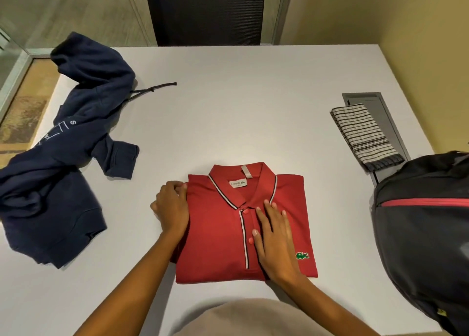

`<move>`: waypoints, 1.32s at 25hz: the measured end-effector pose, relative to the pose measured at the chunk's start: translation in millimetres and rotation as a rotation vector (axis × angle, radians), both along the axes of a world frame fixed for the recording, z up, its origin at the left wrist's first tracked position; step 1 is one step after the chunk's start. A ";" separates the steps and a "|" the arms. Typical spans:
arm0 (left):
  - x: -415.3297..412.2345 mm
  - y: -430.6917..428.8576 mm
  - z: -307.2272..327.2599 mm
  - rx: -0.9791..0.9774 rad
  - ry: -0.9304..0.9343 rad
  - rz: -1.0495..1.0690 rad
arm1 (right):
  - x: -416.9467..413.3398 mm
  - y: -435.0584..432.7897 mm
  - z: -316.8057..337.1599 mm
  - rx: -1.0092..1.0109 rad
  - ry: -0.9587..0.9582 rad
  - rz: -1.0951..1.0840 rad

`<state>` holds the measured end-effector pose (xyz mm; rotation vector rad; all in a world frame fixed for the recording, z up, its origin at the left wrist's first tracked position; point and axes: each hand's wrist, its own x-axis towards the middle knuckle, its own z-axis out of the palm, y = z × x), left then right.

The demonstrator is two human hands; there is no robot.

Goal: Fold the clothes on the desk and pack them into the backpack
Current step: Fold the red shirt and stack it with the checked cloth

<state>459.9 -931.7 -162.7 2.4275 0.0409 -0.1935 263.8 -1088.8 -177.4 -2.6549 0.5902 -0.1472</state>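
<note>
While folded red polo (218,246) lies under flat right hand (275,244), left hand (172,208) grips its left edge

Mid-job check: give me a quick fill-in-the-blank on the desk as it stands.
1. The red polo shirt under the right hand is already ___.
2. The navy hoodie lies to the shirt's ___.
3. The backpack at the right is mostly ___.
Missing words: folded; left; black.
</note>
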 end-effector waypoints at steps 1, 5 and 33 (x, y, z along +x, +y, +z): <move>2.5 0.8 2.6 -0.007 0.045 -0.010 | 9.8 2.5 4.2 -0.003 -0.043 0.054; 9.3 -8.2 16.8 -0.252 -0.038 -0.154 | 54.5 0.6 16.0 0.009 -0.131 0.176; 61.2 -24.5 -12.7 -0.021 -0.068 -0.516 | 151.9 -22.9 24.0 0.261 -0.110 -0.301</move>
